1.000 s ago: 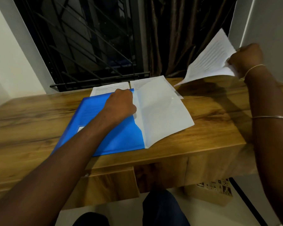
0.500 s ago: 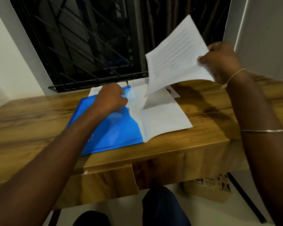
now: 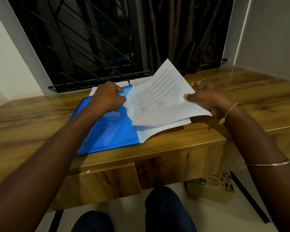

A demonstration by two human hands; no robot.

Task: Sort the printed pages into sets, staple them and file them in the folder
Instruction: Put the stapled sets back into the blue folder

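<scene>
As a person sits at a wooden desk (image 3: 241, 84), the right hand (image 3: 206, 96) pinches a set of printed pages (image 3: 161, 97) by its right edge, thumb on top and fingers beneath. It angles the set low over the open right half of the blue folder (image 3: 110, 131), apparently to slide it in. The left hand (image 3: 107, 96), fingers curled, grips the folder's inner edge near the spine, seemingly to hold it open. More loose sheets (image 3: 94, 89) lie just behind the folder. Whether the set is stapled cannot be told.

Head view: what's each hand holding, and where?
Right hand pinches the printed pages at their right edge. Left hand grips the blue folder at its far edge.
</scene>
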